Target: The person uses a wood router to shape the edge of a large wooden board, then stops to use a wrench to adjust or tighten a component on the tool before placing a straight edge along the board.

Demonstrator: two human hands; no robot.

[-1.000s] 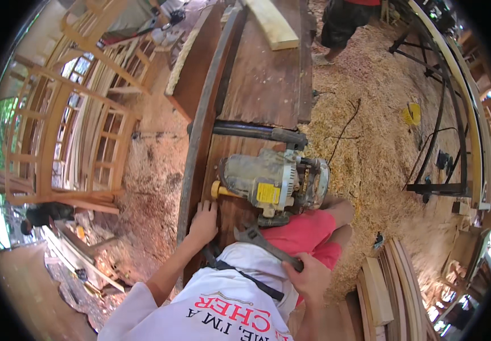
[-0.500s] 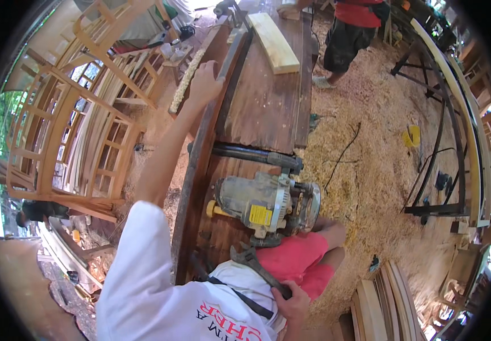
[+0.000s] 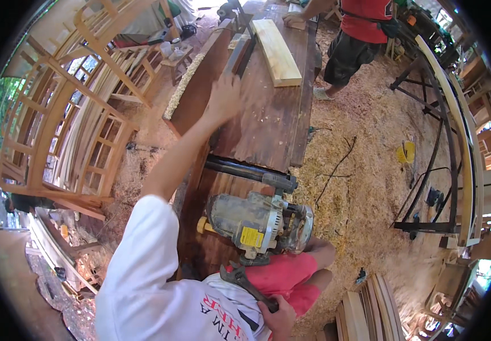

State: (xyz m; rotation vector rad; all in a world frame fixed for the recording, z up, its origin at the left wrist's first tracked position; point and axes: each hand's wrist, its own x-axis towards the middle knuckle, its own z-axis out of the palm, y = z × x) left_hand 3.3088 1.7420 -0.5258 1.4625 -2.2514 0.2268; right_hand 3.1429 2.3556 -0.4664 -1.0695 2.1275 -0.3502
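My left hand reaches forward over the workbench, its fingers stretched out and somewhat blurred beside the near end of a dark narrow bar. Whether the fingertips touch the bar is unclear. In front of my lap, my right hand is closed round the handle of an adjustable wrench, its jaws pointing up and left. Just beyond the wrench a grey router with a yellow label lies on its side at the near part of the bench. A black clamp-like bar crosses the bench behind it.
A pale plank lies on the far bench top. A brown board with a shavings-covered edge stands left of it. Another person works at the far right. Wooden frames lean at left; shavings cover the floor.
My left hand has moved right and slightly nearer from its place on the dark bar. The view has shifted a little. My right hand still holds the wrench.
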